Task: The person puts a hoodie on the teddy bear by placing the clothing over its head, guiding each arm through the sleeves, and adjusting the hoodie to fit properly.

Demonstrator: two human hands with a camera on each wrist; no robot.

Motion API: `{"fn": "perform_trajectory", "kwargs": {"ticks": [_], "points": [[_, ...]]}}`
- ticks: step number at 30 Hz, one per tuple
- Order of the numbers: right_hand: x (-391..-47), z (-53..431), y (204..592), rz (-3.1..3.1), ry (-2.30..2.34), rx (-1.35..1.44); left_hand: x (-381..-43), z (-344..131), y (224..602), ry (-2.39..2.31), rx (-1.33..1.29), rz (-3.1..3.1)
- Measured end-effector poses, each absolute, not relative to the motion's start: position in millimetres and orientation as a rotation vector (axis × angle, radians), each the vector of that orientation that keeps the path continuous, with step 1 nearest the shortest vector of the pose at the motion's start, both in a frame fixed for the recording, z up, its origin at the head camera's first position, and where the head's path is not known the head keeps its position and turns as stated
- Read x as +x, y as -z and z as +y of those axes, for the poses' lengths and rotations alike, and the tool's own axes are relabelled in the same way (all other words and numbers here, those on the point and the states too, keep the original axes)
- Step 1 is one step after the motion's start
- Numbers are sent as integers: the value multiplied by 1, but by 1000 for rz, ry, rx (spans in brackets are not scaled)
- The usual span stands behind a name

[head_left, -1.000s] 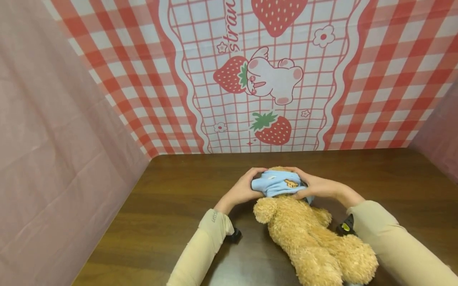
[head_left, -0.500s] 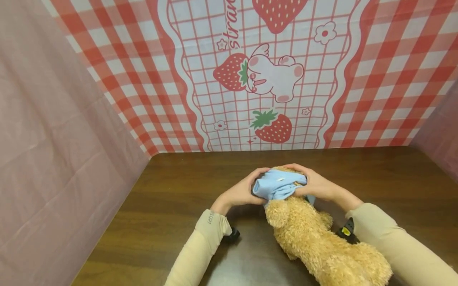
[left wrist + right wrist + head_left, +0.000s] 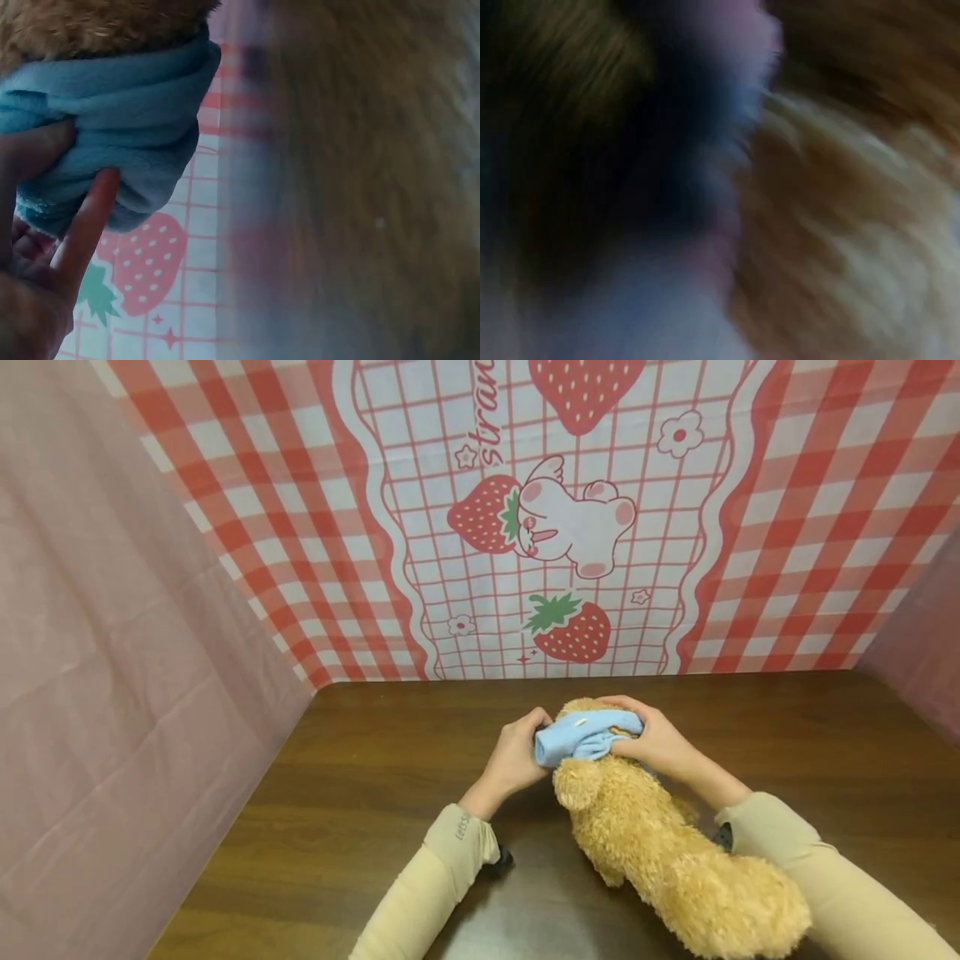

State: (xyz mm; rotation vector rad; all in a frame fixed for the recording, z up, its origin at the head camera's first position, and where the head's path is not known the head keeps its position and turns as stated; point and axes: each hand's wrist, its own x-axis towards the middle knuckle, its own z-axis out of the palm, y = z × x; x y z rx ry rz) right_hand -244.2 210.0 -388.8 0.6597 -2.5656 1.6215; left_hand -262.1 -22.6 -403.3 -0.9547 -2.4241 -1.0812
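A tan plush teddy bear (image 3: 637,835) lies on the table, its head toward the back. Bunched around its head is a light blue garment (image 3: 577,733), a small fleece piece of doll clothing. My left hand (image 3: 513,753) holds the garment's left edge. In the left wrist view, the left hand's fingers (image 3: 88,225) press into the folds of blue cloth (image 3: 142,97), with brown fur above it. My right hand (image 3: 660,745) grips the right side of the garment and the bear's head. The right wrist view is blurred and mostly filled with fur (image 3: 832,225).
The dark brown wooden table (image 3: 360,793) runs back to a red-and-white checked strawberry cloth (image 3: 330,568). Pink curtains (image 3: 112,652) hang at the left and right. A black wrist strap piece (image 3: 504,862) shows by the left sleeve.
The bear's body has rolled onto its side, its legs swinging right. The garment has turned, its printed figure shifting right out of sight. My left hand has drawn in at the cloth's left edge.
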Motion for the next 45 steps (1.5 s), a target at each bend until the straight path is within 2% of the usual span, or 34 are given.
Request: {"fn": "perform_trajectory", "kwargs": {"ticks": [13,17,21,24,26,30,32,39,45], "points": [[-226,189,364,-2405,-1649,387,-254,-7,395,918,-584,-2309],[-234,190,375,-2375,-1643,287,-256,-5,392,936,-538,-2296],[-236,195,378,-2424,-1529,254,-260,-7,392,1004,-607,-2358],[-237,200,374,-2509,-1383,300,-264,-13,396,1273,-734,-2447],[-236,201,370,-2557,-1272,361,-267,-19,399,1630,-764,-2461],[-235,194,361,-2625,-1096,495,-278,-32,395,2251,-618,-2320],[-234,190,358,-2648,-1005,537,-282,-35,387,2354,-569,-2324],[-231,182,354,-2682,-924,598,-283,-27,347,1739,-681,-2957],[-225,188,353,-2653,-936,764,-281,-19,328,1315,-787,-3106]]}}
